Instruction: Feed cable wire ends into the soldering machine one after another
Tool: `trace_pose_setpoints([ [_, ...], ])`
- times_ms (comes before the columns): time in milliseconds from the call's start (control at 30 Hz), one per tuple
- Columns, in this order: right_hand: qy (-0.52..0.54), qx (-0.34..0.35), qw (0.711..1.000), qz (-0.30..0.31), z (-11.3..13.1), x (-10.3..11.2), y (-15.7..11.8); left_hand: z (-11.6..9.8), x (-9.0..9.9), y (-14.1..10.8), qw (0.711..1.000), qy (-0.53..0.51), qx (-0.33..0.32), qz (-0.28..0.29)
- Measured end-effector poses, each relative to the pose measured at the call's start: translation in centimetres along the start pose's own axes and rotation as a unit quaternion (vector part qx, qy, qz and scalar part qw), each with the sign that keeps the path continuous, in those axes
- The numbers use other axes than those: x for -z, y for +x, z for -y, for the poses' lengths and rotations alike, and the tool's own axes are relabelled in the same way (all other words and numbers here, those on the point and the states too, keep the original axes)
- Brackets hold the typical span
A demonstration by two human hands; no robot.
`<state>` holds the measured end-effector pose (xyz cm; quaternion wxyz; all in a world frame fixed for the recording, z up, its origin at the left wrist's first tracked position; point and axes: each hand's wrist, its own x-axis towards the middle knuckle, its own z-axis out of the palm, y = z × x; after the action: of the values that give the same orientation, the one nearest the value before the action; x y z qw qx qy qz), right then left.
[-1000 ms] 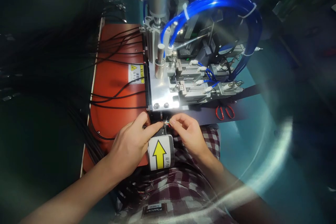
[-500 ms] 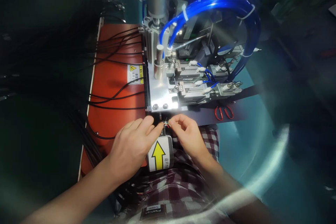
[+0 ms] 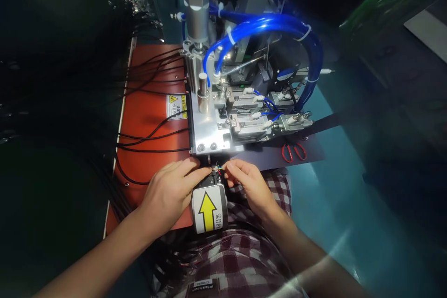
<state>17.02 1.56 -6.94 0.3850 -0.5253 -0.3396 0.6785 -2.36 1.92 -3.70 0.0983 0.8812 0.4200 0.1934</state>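
Thin coloured wires (image 3: 218, 168) lie between my two hands at the front edge of the metal machine (image 3: 206, 132). My right hand (image 3: 247, 181) pinches the wires between thumb and fingertips. My left hand (image 3: 172, 186) is closed, its thumb and forefinger at the left end of the wires; what those fingertips grip is too small to make out. Just below the wires stands a rounded white cover with a yellow arrow (image 3: 208, 209).
Black cables (image 3: 153, 150) cross the orange-red surface (image 3: 150, 111) on the left. Blue air tubes (image 3: 272, 23) arch over the machine. Red-handled scissors (image 3: 293, 152) lie on the dark plate to the right. Plaid cloth (image 3: 230, 260) covers my lap.
The camera view has shifted, so the machine appears slightly lower and further left. My right hand's fingers are a little further from my left fingertips, and more of the coloured wires shows between them.
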Motion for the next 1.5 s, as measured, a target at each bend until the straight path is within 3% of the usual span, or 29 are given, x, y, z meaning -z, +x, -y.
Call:
trace_pose_setpoints([
  [200, -0.065, 0.034, 0.997, -0.028, 0.7, -1.0, -0.1, -0.2, 0.1, 0.1, 0.999, 0.034, -0.016, -0.005],
  [467, -0.02, 0.001, 1.0, 0.002, 0.3, -0.9, 0.2, -0.3, 0.2, 0.2, 0.999, 0.031, -0.007, -0.007],
  [567, -0.018, 0.006, 1.0, -0.024, 0.0, -0.4, 0.2, -0.3, 0.3, 0.2, 1.0, 0.03, -0.002, 0.003],
  [867, -0.164, 0.128, 0.976, -0.071, 0.5, -1.8, 0.1, -0.1, 0.1, 0.0, 1.0, 0.027, -0.01, -0.006],
  [1033, -0.286, 0.232, 0.922, -0.116, 0.3, -2.0, -0.6, -0.3, 0.1, 0.0, 1.0, 0.018, -0.004, -0.009],
  [1100, -0.272, 0.209, 0.932, -0.12, 0.3, -1.9, -0.8, -0.3, 0.2, 0.0, 1.0, 0.014, -0.001, -0.005],
  [1200, -0.142, 0.088, 0.982, -0.09, 0.3, -1.7, -0.3, -0.4, 0.3, 0.0, 1.0, 0.011, -0.001, 0.003],
  [1300, -0.025, -0.007, 0.999, -0.047, 0.1, -1.4, 0.3, -0.4, 0.4, 0.1, 1.0, 0.011, 0.004, 0.006],
  [1400, -0.001, -0.019, 0.999, -0.042, -0.4, -1.0, 0.2, -0.3, 0.3, 0.1, 1.0, 0.008, 0.01, 0.008],
  [1500, -0.06, 0.024, 0.995, -0.071, -0.6, -1.0, -0.9, -0.3, 0.2, 0.1, 1.0, 0.009, 0.005, 0.003],
])
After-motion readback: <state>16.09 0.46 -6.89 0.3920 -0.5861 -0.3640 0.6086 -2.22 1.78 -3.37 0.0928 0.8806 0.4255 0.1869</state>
